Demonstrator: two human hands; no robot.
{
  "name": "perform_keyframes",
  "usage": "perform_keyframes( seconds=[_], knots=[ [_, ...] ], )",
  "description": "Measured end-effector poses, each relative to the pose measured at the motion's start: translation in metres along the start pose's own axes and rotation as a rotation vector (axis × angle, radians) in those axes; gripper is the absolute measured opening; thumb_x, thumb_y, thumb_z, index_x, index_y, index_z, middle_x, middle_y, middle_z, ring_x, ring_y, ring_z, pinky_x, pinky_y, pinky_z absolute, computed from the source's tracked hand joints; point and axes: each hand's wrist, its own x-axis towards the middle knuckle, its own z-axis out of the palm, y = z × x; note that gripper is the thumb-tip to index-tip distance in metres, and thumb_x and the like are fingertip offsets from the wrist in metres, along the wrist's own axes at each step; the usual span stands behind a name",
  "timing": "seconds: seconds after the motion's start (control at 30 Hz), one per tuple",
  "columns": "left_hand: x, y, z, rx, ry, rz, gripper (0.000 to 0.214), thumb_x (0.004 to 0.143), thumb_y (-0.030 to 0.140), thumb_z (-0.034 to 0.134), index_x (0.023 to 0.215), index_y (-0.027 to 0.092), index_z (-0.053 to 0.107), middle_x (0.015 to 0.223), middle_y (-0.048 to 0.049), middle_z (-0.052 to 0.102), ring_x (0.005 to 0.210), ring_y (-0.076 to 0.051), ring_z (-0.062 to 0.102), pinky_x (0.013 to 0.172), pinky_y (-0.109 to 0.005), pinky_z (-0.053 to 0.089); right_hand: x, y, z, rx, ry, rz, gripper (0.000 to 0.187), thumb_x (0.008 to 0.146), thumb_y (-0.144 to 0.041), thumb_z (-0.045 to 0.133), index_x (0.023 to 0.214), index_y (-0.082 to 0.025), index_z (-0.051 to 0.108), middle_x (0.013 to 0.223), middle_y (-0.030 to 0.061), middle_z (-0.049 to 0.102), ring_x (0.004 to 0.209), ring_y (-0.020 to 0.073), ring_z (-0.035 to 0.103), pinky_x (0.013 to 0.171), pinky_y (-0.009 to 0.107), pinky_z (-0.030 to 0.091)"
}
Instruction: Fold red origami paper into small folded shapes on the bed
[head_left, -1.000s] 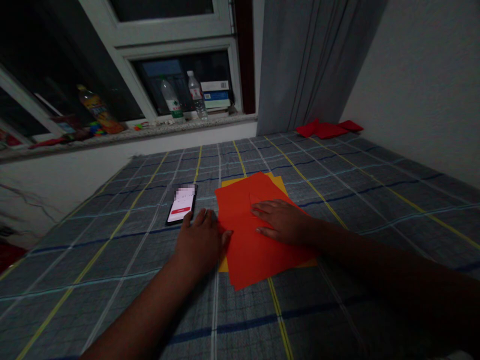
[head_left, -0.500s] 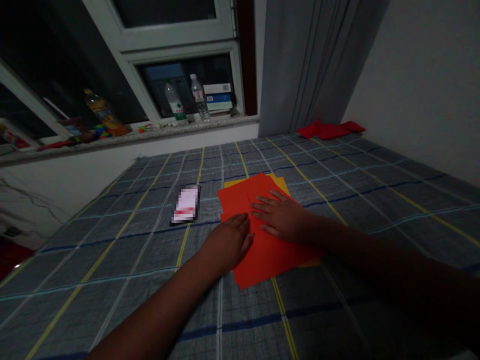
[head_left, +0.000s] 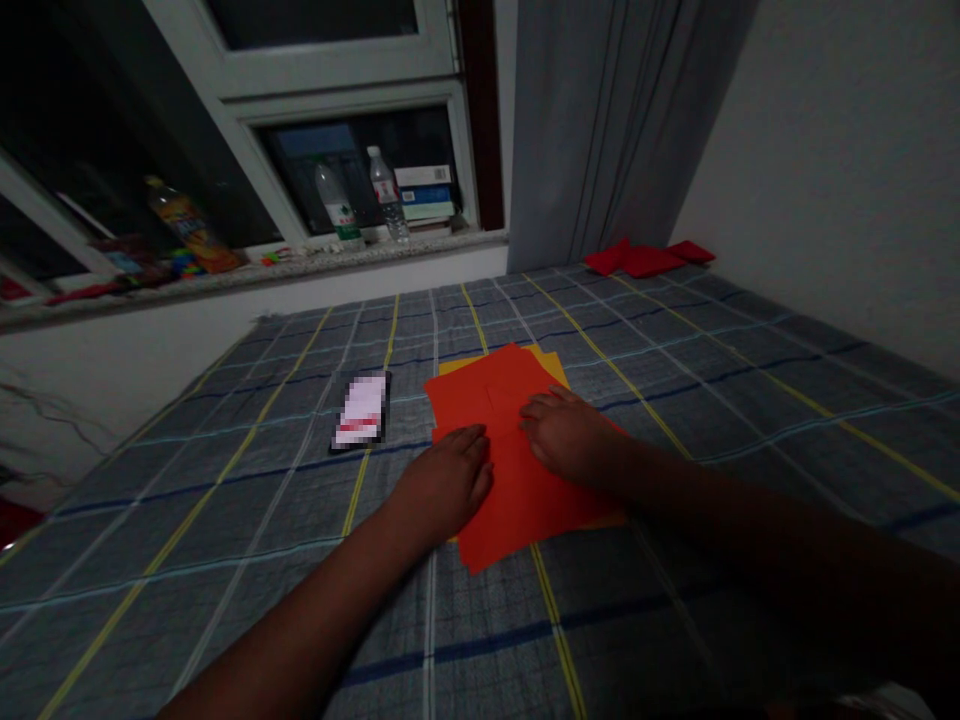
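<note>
A sheet of red-orange paper (head_left: pixel 517 505) lies on the plaid bedsheet (head_left: pixel 225 510), with a sheet of yellow paper (head_left: pixel 553 367) mostly hidden beneath it. My left hand (head_left: pixel 442 485) rests palm down on the red sheet's left edge, its fingertips on the paper. My right hand (head_left: pixel 566 435) lies on the same sheet to the right, fingers slightly bunched. Neither hand lifts the paper. Left of the paper lies a smartphone (head_left: pixel 361 411), its screen lit and blurred, apart from both hands.
A stone windowsill (head_left: pixel 262 268) holds plastic bottles (head_left: pixel 386 197), books (head_left: pixel 424 192) and small items. A grey curtain (head_left: pixel 607 130) hangs at the back. Red cloth pieces (head_left: pixel 645 260) lie at the far corner of the bed, beside a white wall (head_left: pixel 840 130).
My left hand has slid right from the paper's edge onto the red sheet. My right hand has shifted slightly left, and its fingers have drawn together. The phone has not moved.
</note>
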Motion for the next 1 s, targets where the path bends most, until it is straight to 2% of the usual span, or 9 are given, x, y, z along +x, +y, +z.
perform_keyframes(
  seconds=[0.17,0.37,0.47,0.57,0.63,0.8,1.0],
  knots=[
    [0.0,-0.002,-0.002,0.001,-0.027,0.002,0.05,0.1,0.031,0.038,0.14,0.004,0.053,0.151,-0.0197,0.046,0.139,-0.028,0.046,0.116,-0.041,0.037,-0.005,0.013,-0.008,-0.088,-0.112,0.048,0.03,0.092,-0.023,0.049,0.1,-0.013,0.076,0.114,0.0176,0.071,0.117,0.0343,0.057,0.106,0.052,0.032],
    [0.0,-0.002,0.0,-0.009,0.006,0.022,0.05,0.099,0.031,0.04,0.139,0.004,0.053,0.149,-0.0206,0.048,0.136,-0.029,0.05,0.114,-0.042,0.04,-0.004,0.031,-0.018,-0.109,-0.216,0.219,0.03,0.088,-0.022,0.049,0.088,-0.007,0.076,0.092,0.0221,0.073,0.096,0.0345,0.066,0.092,0.048,0.041],
    [0.002,-0.003,0.001,-0.014,0.06,0.016,0.047,0.099,0.034,0.043,0.134,0.006,0.057,0.145,-0.0202,0.052,0.131,-0.031,0.053,0.111,-0.045,0.042,0.0,0.036,-0.022,-0.061,-0.134,0.326,0.036,0.092,-0.025,0.042,0.089,-0.007,0.073,0.096,0.0233,0.072,0.094,0.0345,0.066,0.082,0.044,0.043],
    [0.004,-0.005,0.002,-0.017,0.108,0.022,0.045,0.098,0.038,0.046,0.129,0.008,0.06,0.14,-0.0187,0.057,0.126,-0.031,0.055,0.109,-0.046,0.044,0.002,0.038,-0.022,0.173,-0.019,0.431,0.034,0.095,-0.024,0.038,0.104,-0.01,0.068,0.099,0.0176,0.072,0.09,0.0272,0.067,0.075,0.035,0.043],
    [0.005,-0.008,0.004,-0.013,0.134,0.036,0.044,0.098,0.039,0.047,0.127,0.008,0.061,0.137,-0.0174,0.059,0.124,-0.031,0.056,0.108,-0.046,0.044,0.002,0.04,-0.019,0.301,0.006,0.487,0.032,0.095,-0.025,0.04,0.111,-0.011,0.063,0.098,0.0153,0.072,0.087,0.0245,0.067,0.072,0.033,0.043],
    [0.006,-0.011,0.006,-0.006,0.167,0.047,0.042,0.098,0.04,0.048,0.125,0.011,0.061,0.133,-0.0155,0.061,0.12,-0.029,0.057,0.106,-0.045,0.045,0.003,0.046,-0.008,0.349,0.014,0.554,0.031,0.091,-0.026,0.048,0.115,-0.009,0.059,0.1,0.0167,0.071,0.088,0.0257,0.066,0.069,0.032,0.041],
    [0.006,-0.011,0.005,-0.003,0.166,0.052,0.041,0.098,0.039,0.048,0.125,0.011,0.06,0.133,-0.0155,0.06,0.119,-0.029,0.057,0.105,-0.044,0.046,0.008,0.05,0.005,0.566,0.105,0.592,0.035,0.084,-0.026,0.062,0.115,-0.012,0.059,0.095,0.0102,0.071,0.081,0.0202,0.064,0.069,0.028,0.043]
  ],
)
